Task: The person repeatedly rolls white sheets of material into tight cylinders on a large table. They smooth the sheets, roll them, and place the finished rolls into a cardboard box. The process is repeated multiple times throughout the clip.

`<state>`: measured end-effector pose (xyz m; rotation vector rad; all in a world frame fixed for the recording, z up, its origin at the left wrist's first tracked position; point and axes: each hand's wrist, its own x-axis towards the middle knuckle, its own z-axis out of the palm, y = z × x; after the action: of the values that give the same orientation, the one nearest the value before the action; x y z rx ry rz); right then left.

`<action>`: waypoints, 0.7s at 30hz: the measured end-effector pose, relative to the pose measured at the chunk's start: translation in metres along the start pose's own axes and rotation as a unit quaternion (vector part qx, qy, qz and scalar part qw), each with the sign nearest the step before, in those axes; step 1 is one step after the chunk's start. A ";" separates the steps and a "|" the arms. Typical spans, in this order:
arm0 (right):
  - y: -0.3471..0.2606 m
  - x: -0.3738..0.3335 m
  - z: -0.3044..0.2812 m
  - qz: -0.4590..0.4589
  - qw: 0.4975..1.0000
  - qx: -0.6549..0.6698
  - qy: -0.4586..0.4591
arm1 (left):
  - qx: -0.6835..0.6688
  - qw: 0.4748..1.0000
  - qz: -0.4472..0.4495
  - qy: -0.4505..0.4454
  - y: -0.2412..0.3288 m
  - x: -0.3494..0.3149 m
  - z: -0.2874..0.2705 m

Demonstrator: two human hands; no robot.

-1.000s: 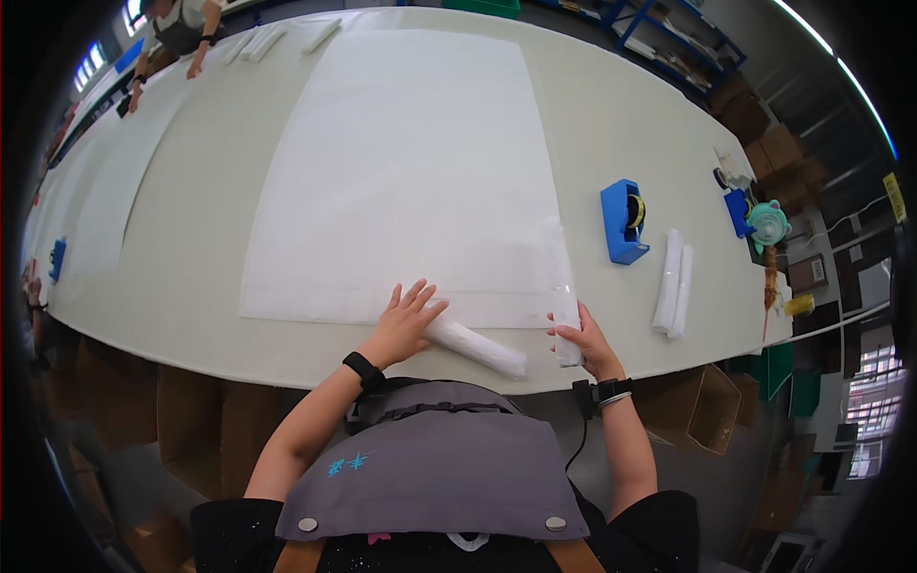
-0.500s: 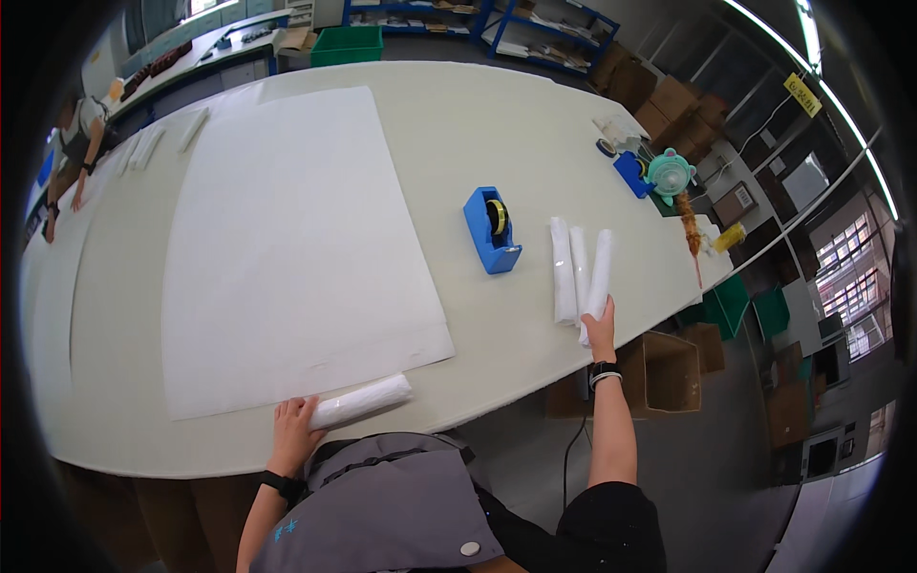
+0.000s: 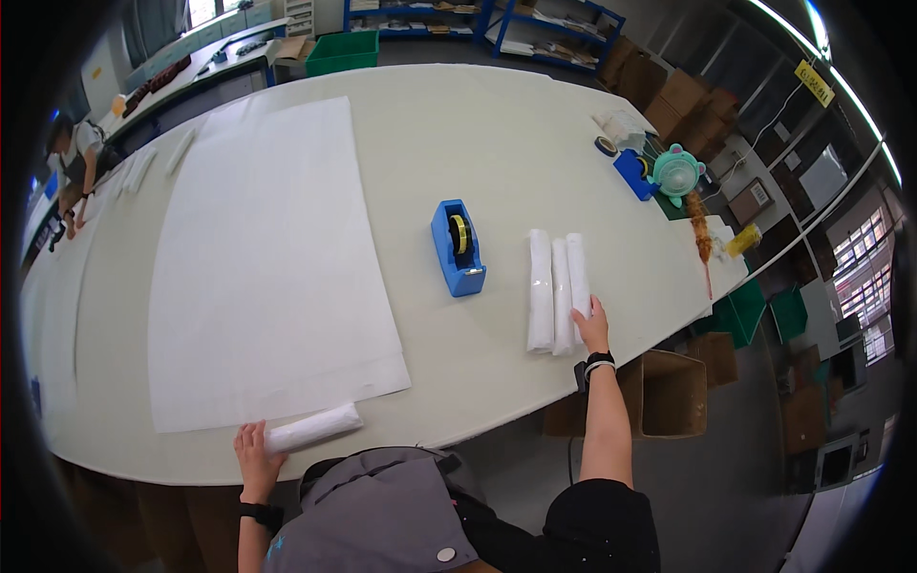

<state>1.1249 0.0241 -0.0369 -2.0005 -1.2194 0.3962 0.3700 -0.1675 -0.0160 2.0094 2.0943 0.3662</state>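
My left hand [image 3: 255, 460] is at the table's near edge, its thumb and fingers around the left end of a white plastic-wrapped roll [image 3: 315, 428]. This roll lies along the near edge of a large white sheet [image 3: 272, 267]. On the right, my right hand [image 3: 592, 329] grips the near end of another white roll [image 3: 577, 272]. That roll lies beside two similar ones, a middle roll [image 3: 562, 296] and a left roll [image 3: 540, 291], side by side. A blue tape dispenser [image 3: 458, 253] with yellowish tape stands between the sheet and the rolls.
At the far right are a second blue dispenser [image 3: 634, 176], a mint-green fan [image 3: 677, 175] and a yellow roll [image 3: 743, 240]. Cardboard boxes [image 3: 672, 392] stand below the table's right edge. Another person [image 3: 76, 162] works at the far left, near more white rolls [image 3: 140, 170].
My right hand has brought its slanted roll upright in line beside the other two. My left hand stays at its roll's end. The whole view has shifted slightly.
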 end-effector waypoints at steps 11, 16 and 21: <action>-0.035 -0.014 0.052 0.192 0.924 0.304 -0.128 | 0.005 1.000 -0.021 -0.005 0.004 -0.008 -0.007; -0.038 -0.012 0.056 0.175 0.940 0.258 -0.137 | -0.063 0.994 0.018 0.089 0.049 0.006 -0.053; -0.013 -0.008 0.051 0.187 0.958 0.197 -0.086 | -0.010 0.803 0.346 0.485 0.146 0.029 -0.199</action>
<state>1.0821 0.0432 -0.0629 -1.8626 -0.7727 0.9409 0.4427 -0.1394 0.2202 2.8687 1.5134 1.8622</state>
